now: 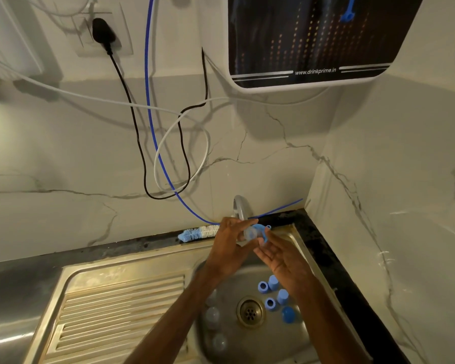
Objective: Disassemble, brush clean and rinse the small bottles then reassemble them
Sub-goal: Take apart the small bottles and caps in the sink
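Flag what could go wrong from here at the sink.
1. The small clear bottle is pinched in the left hand by the faucet, with the right hand open beneath. If wet, it may slip into the sink basin.
2. Loose blue caps lie right beside the drain; rinse water could scatter them.
3. The black power cable loops low near the faucet, so splashes might reach it.

Both forearms reach forward, left hand (229,248) pinching a small bottle (249,233), right hand (281,258) straight-fingered beside it.
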`<state>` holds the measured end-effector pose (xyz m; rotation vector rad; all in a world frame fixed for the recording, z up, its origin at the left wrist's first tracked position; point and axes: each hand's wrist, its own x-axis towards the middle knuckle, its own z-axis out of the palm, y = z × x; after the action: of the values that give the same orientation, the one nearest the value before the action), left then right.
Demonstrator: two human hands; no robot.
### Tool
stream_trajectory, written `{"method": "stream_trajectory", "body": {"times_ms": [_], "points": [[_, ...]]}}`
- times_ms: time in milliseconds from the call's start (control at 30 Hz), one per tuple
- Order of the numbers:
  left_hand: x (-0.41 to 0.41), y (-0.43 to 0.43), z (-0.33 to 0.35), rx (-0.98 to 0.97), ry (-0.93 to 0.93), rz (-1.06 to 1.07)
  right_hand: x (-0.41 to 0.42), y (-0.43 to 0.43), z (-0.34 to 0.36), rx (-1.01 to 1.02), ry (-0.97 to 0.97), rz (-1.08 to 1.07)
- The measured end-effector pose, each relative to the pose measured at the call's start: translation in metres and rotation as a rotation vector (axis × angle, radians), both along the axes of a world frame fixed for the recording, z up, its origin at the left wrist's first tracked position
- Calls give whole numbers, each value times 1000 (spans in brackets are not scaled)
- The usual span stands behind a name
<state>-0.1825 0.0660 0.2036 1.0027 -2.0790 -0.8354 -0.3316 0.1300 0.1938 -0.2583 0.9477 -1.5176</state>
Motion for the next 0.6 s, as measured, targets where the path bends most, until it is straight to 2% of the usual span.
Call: {"method": "stream_trajectory", "body": {"times_ms": [267, 500, 600], "points": [[-4, 4, -18, 36, 19, 73, -7, 9, -4, 17, 41, 89], [8, 7, -40, 112, -42, 80, -36, 22, -11, 123, 525, 176], [15, 10, -55, 176, -145, 82, -52, 27, -15, 86, 427, 278]]}}
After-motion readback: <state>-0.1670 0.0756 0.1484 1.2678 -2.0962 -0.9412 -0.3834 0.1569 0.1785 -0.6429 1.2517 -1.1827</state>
